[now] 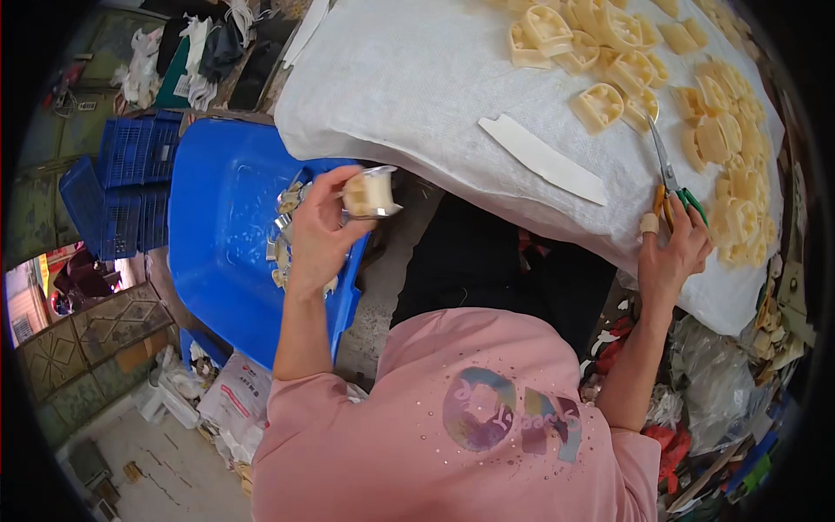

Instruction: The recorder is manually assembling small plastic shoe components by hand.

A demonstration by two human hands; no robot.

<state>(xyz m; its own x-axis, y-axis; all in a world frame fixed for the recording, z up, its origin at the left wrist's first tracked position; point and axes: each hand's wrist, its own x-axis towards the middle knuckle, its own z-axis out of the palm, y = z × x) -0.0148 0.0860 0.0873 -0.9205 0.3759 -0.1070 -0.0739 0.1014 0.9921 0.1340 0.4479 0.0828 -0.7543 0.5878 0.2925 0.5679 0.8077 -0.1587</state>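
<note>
My left hand [320, 230] is closed around a small cream plastic piece with shiny silver edges [372, 193], slightly blurred, raised over the near rim of the blue tub [204, 235]. Inside that tub lie several similar cream and silver pieces [283, 239], partly hidden by my hand and forearm. At the table's right side, the fingers of my right hand [674, 252] grip the orange and green handles of a pair of scissors [664, 165]. Their blades point away from me, over the white cloth [391, 78], toward the pale yellow plastic parts [600, 106]. A beige wrap circles one right finger.
A flat white strip [544, 161] lies on the cloth. More yellow parts [739, 217] are heaped along the table's right edge. Blue crates [135, 187] stand beyond the tub at the left. Clear plastic bags [718, 374] and scraps crowd the floor at the right.
</note>
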